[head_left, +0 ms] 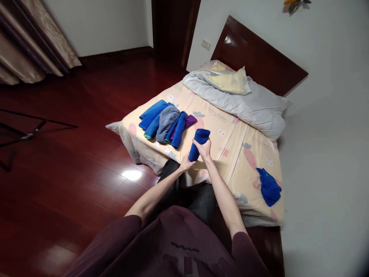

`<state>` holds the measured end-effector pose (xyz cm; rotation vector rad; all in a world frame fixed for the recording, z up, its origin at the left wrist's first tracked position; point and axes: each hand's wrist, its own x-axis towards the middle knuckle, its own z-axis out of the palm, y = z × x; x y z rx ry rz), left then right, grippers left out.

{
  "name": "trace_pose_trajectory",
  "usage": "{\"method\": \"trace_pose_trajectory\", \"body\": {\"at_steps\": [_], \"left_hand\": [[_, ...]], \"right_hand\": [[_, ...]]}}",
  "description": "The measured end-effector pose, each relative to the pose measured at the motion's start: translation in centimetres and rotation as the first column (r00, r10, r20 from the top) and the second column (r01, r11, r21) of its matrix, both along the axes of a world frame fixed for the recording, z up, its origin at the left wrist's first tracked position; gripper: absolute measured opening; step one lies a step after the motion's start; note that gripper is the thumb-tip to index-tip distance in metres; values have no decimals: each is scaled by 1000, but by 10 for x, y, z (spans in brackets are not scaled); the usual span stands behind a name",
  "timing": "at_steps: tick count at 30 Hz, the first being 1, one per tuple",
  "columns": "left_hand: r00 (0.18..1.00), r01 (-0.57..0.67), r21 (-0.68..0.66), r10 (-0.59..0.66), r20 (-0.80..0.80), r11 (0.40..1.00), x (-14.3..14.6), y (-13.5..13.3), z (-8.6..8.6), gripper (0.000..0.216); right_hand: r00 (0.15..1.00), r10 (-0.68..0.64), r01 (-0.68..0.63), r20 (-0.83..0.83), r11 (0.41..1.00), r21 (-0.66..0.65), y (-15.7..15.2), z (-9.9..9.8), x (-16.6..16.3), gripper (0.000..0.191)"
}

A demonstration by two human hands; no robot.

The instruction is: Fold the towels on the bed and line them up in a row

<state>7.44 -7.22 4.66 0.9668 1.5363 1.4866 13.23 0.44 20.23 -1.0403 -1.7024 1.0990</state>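
Note:
I hold a rolled dark blue towel (199, 141) over the near edge of the bed (236, 150). My right hand (204, 148) is wrapped round its upper part. My left hand (186, 163) grips its lower end from the left. To the left on the bed lies a row of rolled towels (167, 123): several blue ones, a grey one and a purple one (190, 121). A loose crumpled blue towel (269, 187) lies on the right side of the bed, away from both hands.
A grey quilt (248, 102) and a yellow pillow (227, 81) are heaped at the head of the bed by the dark headboard (259, 57). Glossy dark wood floor (72, 173) spreads left. A curtain (31, 46) hangs far left. A white wall (325, 154) runs along the right.

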Motion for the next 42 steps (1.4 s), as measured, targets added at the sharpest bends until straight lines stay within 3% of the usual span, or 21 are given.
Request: {"method": "trace_pose_trajectory", "body": {"at_steps": [3, 8, 17, 26, 42], "left_hand": [[999, -26, 26, 26, 20, 999, -12, 11, 5, 78], [985, -143, -35, 138, -104, 989, -35, 36, 11, 47], [968, -206, -19, 201, -149, 978, -67, 72, 7, 41], [964, -195, -104, 171, -203, 975, -88, 70, -24, 34], [978, -161, -46, 153, -144, 986, -83, 72, -20, 44]], "right_hand": [[992, -54, 53, -111, 998, -13, 3, 9, -16, 55], [973, -148, 142, -178, 989, -46, 16, 9, -39, 57], [975, -166, 160, -150, 986, -46, 44, -10, -70, 50], [985, -169, 165, -36, 982, -94, 58, -43, -84, 53], [974, -226, 225, -26, 973, -52, 56, -37, -86, 51]]}}
